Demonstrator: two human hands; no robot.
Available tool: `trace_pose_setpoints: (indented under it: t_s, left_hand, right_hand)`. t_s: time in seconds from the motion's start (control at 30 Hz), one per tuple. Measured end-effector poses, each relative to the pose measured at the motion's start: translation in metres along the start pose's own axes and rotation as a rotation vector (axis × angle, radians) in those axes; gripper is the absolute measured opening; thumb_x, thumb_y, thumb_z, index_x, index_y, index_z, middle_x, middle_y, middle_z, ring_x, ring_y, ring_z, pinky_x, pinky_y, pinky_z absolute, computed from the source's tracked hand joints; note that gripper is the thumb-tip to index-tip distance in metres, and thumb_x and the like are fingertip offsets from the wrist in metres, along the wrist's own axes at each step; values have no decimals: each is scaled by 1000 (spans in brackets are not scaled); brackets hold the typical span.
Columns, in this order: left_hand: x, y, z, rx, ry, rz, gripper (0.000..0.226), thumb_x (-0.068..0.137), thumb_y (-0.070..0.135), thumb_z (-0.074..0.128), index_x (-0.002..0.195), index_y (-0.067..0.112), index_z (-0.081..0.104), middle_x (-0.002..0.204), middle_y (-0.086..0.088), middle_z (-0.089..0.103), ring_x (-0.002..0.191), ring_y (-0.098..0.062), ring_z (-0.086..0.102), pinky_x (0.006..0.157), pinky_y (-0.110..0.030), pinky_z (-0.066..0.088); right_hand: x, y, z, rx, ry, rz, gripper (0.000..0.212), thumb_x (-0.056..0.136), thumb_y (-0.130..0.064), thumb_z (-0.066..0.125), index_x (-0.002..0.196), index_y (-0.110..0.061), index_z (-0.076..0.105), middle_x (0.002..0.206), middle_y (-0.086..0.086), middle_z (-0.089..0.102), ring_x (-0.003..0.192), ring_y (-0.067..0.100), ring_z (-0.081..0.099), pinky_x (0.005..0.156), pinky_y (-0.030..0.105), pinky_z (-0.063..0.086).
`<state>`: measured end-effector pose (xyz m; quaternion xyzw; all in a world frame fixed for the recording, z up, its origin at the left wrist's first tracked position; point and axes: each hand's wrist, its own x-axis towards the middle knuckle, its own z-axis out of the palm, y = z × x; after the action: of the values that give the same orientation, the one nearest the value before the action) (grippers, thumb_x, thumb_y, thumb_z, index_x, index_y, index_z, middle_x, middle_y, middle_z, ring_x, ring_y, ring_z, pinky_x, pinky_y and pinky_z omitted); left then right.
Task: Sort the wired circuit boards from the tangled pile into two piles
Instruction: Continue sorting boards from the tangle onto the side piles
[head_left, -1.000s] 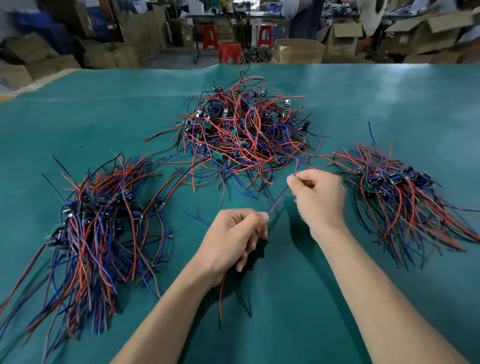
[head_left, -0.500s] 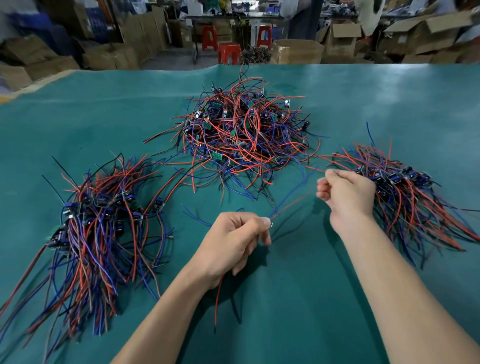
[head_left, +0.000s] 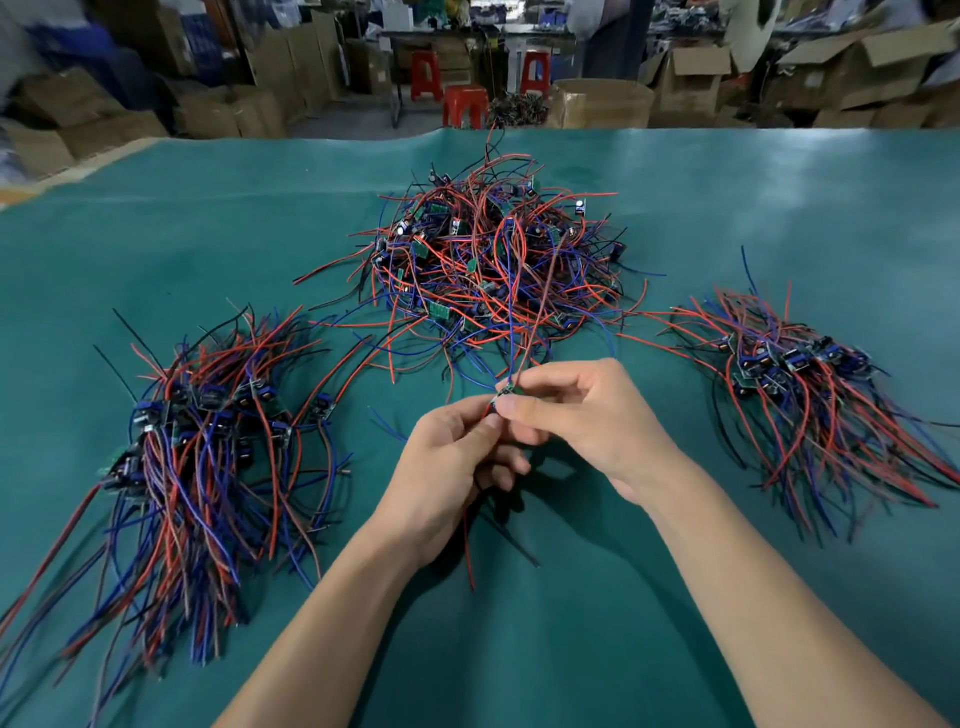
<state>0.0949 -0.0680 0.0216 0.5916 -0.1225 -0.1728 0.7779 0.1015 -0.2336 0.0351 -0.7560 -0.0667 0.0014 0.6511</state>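
Nearest, the left hand (head_left: 457, 457) and the right hand (head_left: 582, 415) meet above the teal table mat (head_left: 571, 623), fingers of both pinched together on one small green circuit board with red and blue leads (head_left: 503, 402). Its leads rise up toward the far heap while a red lead hangs below the left palm, probably so the board can be checked and its wires straightened before it joins a pile. Half a second ago the right hand was out near the right pile, drawing a wire taut; now it has come back to the left. Beside the arms lie the larger sorted left pile of wired boards (head_left: 202, 431) and the smaller sorted right pile (head_left: 800, 384). Beyond, the tangled central heap of boards and wires (head_left: 483, 260) remains large.
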Motion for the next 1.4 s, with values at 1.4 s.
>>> trace_pose_setpoints:
  t_s: [1.4]
  left_hand:
    - [-9,-2,5,-16,-393,-121,18,101,-3,48,111,3,61,103,-18,72,90,-27,73,74,-27,57]
  right_hand:
    - [7,-2,-39,490,514,286,15,94,-12,70,83,-2,71,61,2,65,54,11,58,50,18,49]
